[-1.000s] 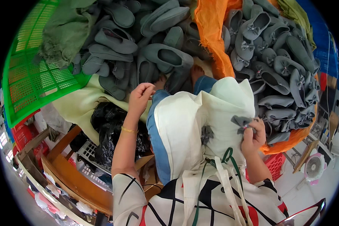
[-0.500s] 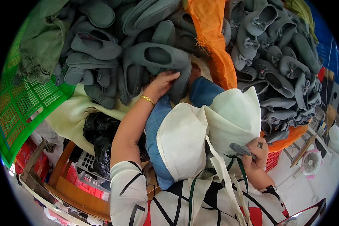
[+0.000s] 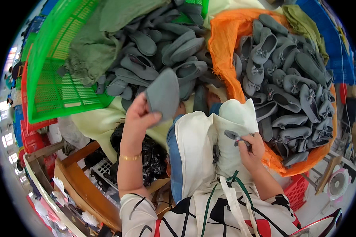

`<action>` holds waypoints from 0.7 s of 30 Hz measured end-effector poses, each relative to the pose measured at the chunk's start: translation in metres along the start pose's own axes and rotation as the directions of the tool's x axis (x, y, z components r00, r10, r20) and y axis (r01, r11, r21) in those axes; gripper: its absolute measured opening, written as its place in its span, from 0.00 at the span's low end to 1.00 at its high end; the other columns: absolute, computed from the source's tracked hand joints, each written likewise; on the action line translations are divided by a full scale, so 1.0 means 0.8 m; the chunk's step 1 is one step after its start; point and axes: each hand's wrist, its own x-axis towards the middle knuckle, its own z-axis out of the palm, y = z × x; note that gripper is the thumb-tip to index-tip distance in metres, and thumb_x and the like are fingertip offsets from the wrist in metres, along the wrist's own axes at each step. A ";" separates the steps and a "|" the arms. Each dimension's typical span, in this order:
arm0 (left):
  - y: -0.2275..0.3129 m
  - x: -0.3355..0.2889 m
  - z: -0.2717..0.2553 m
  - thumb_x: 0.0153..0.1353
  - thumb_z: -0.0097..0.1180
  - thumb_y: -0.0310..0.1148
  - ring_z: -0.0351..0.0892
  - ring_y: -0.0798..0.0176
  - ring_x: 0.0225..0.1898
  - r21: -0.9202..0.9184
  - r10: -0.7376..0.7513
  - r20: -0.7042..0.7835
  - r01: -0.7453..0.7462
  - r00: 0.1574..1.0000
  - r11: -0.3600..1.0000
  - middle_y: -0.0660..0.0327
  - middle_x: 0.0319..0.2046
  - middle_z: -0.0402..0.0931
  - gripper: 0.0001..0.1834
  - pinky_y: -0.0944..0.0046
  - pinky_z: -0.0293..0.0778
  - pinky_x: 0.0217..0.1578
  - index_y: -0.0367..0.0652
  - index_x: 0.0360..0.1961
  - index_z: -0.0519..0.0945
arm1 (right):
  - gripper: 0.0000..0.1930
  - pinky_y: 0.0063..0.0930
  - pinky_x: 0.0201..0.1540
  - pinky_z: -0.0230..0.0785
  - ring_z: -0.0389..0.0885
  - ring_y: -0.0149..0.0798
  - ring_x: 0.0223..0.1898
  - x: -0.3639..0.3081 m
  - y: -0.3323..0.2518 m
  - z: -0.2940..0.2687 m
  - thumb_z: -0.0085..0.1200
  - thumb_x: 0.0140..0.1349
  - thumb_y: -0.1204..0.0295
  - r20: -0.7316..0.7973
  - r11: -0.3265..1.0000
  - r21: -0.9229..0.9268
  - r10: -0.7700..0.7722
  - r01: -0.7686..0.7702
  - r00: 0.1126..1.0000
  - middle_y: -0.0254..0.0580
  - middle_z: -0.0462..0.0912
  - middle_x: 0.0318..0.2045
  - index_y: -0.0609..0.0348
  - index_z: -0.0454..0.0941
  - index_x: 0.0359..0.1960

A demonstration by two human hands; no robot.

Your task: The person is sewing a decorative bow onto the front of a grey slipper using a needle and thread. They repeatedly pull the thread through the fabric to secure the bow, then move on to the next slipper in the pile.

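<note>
My left hand (image 3: 138,112) is closed around one end of a plain grey fabric shoe (image 3: 163,94), raised over my lap with its other end pointing up. The thumb lies along the shoe's lower edge, while the other fingers are mostly hidden behind it. Between the thumb and fingers of my right hand (image 3: 252,149) is a small grey fabric bow (image 3: 231,135) with a pinkish spot at its middle. That hand is above the white apron (image 3: 195,148) on my lap. The shoe and bow are apart.
Plain grey shoes (image 3: 143,42) heap against a green plastic basket (image 3: 69,106), partly under a green cloth (image 3: 93,59). Bow-trimmed grey shoes (image 3: 283,93) fill an orange sack (image 3: 226,35) at right. A wooden chair (image 3: 85,177) and black plastic bag (image 3: 148,164) stand at left.
My left hand has lifted a shoe from the heap, up and toward me. My right hand has moved up and slightly left with the bow. The view has shifted, showing more of the basket.
</note>
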 end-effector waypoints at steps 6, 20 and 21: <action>-0.004 -0.209 0.047 0.54 0.63 0.25 0.69 0.77 0.32 0.351 -0.184 -0.003 0.173 0.983 0.920 0.70 0.35 0.74 0.19 0.73 0.69 0.35 0.40 0.48 0.76 | 0.10 0.30 0.26 0.61 0.71 0.39 0.24 -0.007 -0.013 0.009 0.64 0.53 0.81 -0.058 0.997 0.012 -0.076 0.077 0.995 0.41 0.74 0.24 0.60 0.78 0.37; -0.143 -0.326 0.151 0.62 0.59 0.23 0.69 0.66 0.58 -0.653 -0.197 -0.197 0.022 0.960 0.757 0.60 0.58 0.70 0.28 0.65 0.61 0.63 0.38 0.63 0.67 | 0.08 0.17 0.42 0.69 0.74 0.20 0.38 -0.085 -0.099 0.019 0.53 0.71 0.72 0.388 0.645 0.619 0.245 -0.448 0.889 0.28 0.80 0.37 0.64 0.78 0.44; -0.143 -0.324 0.154 0.63 0.60 0.23 0.69 0.66 0.59 -0.654 -0.183 -0.197 0.010 0.963 0.757 0.61 0.58 0.70 0.27 0.65 0.60 0.64 0.38 0.63 0.67 | 0.08 0.20 0.39 0.69 0.75 0.23 0.35 -0.097 -0.110 0.026 0.55 0.70 0.71 0.425 0.678 0.577 0.229 -0.456 0.876 0.29 0.80 0.34 0.63 0.79 0.43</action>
